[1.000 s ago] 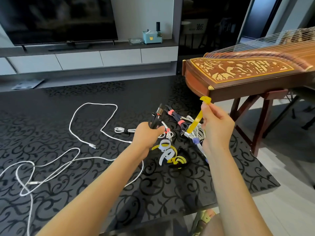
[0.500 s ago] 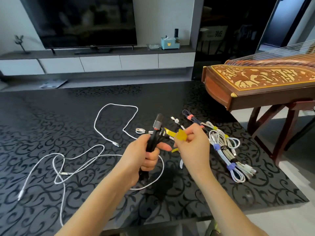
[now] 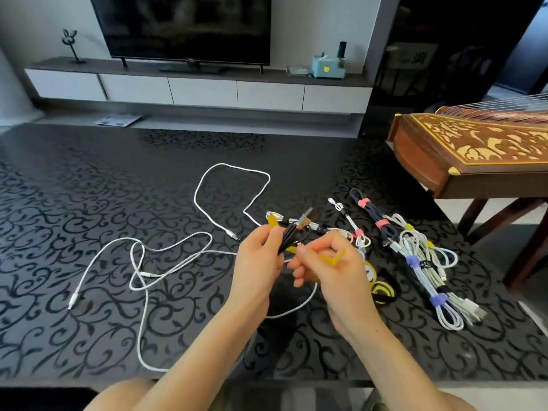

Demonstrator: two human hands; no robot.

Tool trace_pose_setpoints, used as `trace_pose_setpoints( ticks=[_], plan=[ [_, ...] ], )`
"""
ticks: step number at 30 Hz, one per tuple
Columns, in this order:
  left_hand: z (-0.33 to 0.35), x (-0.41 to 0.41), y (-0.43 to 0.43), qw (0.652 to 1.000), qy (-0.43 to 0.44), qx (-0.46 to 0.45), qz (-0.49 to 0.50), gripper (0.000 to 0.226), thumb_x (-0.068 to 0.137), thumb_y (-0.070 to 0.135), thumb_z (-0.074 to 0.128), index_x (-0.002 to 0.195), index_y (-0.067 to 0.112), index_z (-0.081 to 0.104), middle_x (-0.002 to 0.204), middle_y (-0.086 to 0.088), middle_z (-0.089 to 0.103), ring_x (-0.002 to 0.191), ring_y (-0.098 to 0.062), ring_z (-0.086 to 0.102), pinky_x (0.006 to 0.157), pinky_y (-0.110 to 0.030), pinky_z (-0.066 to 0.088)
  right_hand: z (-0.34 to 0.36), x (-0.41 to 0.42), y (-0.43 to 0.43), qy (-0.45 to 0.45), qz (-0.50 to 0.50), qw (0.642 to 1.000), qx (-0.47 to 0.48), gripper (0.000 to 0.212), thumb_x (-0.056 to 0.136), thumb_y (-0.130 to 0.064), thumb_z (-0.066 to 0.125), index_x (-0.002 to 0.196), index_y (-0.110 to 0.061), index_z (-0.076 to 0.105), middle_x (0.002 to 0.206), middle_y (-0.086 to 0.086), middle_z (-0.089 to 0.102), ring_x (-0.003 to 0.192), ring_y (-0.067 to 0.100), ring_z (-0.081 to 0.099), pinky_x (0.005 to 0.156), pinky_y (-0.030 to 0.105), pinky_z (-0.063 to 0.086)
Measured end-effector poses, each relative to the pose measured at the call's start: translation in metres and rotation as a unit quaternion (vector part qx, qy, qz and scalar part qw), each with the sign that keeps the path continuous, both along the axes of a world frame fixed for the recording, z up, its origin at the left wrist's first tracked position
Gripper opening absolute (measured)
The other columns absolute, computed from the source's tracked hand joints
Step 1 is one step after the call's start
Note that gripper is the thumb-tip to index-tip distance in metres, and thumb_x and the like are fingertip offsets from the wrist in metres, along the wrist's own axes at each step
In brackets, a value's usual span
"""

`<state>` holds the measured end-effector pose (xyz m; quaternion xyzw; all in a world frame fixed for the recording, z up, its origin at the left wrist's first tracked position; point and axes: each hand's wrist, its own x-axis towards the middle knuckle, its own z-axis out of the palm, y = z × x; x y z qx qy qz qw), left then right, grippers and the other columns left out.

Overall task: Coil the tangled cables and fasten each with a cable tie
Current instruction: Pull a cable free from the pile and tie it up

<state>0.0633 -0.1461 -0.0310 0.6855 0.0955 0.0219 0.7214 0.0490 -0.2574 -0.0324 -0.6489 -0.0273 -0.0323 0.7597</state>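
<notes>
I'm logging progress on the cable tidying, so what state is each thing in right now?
left hand: grips the coiled black cable.
right hand: pinches the yellow cable tie.
yellow cable tie: across the coil, not yet fastened.
long white cables: loose, uncoiled.
white bundle: coiled, purple ties on.
dark bundle: coiled, pink ties on.
television: screen dark.

A black patterned table [image 3: 89, 197] bears loose white cables [image 3: 237, 165], tied cable bundles [image 3: 427, 274] and yellow ties [image 3: 382, 290].
</notes>
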Motion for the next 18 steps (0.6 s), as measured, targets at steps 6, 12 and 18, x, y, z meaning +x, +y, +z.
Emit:
trace_pose_setpoints(
  ticks=[6,12,18],
  plan=[
    [-0.006,0.004,0.013,0.981,-0.100,0.153,0.057,0.023,0.097,0.028,0.049,0.084,0.024,0.067,0.071,-0.013,0.062,0.063,-0.029,0.052,0.064,-0.038,0.044,0.008,-0.003,-0.012,-0.056,0.072,0.996,-0.009,0.006,0.075,-0.005,0.066,0.079,-0.010,0.067,0.069,0.009,0.067,0.060,0.017,0.059,0.053,0.023,0.047],
    [-0.010,-0.007,0.006,0.907,-0.157,0.388,0.045,0.026,0.096,0.042,0.042,0.103,0.038,0.067,0.063,0.004,0.064,0.063,-0.017,0.059,0.059,-0.033,0.045,0.008,-0.004,-0.016,-0.100,-0.024,0.990,-0.094,0.012,0.090,-0.013,0.063,0.080,-0.010,0.068,0.056,-0.002,0.057,0.049,0.007,0.046,0.049,0.014,0.036],
    [-0.016,-0.008,0.002,0.869,-0.269,0.414,-0.014,0.034,0.091,0.044,0.035,0.105,0.039,0.066,0.048,0.008,0.043,0.055,-0.016,0.048,0.044,-0.014,0.025,0.011,-0.004,-0.021,-0.019,-0.020,0.995,-0.096,0.027,0.097,-0.012,0.048,0.077,0.001,0.061,0.049,0.002,0.047,0.041,0.010,0.038,0.040,0.016,0.029]
  ],
)
